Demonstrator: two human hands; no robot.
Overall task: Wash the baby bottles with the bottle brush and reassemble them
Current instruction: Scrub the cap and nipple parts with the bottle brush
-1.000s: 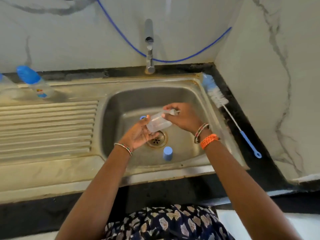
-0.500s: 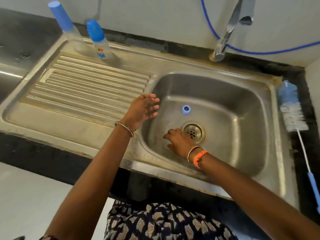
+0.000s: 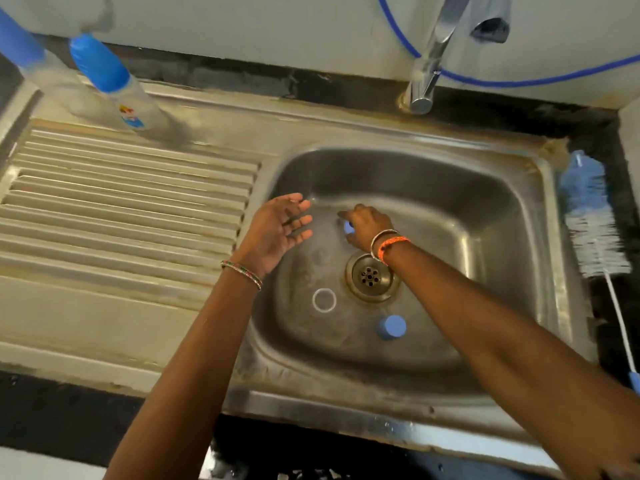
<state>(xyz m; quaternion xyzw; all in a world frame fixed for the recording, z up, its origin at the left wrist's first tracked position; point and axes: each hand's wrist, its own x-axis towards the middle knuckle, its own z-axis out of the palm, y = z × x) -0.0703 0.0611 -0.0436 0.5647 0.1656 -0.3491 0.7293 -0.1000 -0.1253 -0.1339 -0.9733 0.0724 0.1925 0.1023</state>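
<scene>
My right hand (image 3: 367, 225) curls down over a small blue ring (image 3: 349, 227) on the sink (image 3: 433, 188) floor, fingertips pinching it just beyond the drain (image 3: 370, 277). My left hand (image 3: 280, 228) hovers beside it, fingers spread, holding nothing. A clear bottle (image 3: 324, 300) stands near the drain, a blue cap (image 3: 391, 326) close by. Two capped bottles (image 3: 114, 88) stand on the drainboard; the brush (image 3: 588, 216) lies along the right rim.
</scene>
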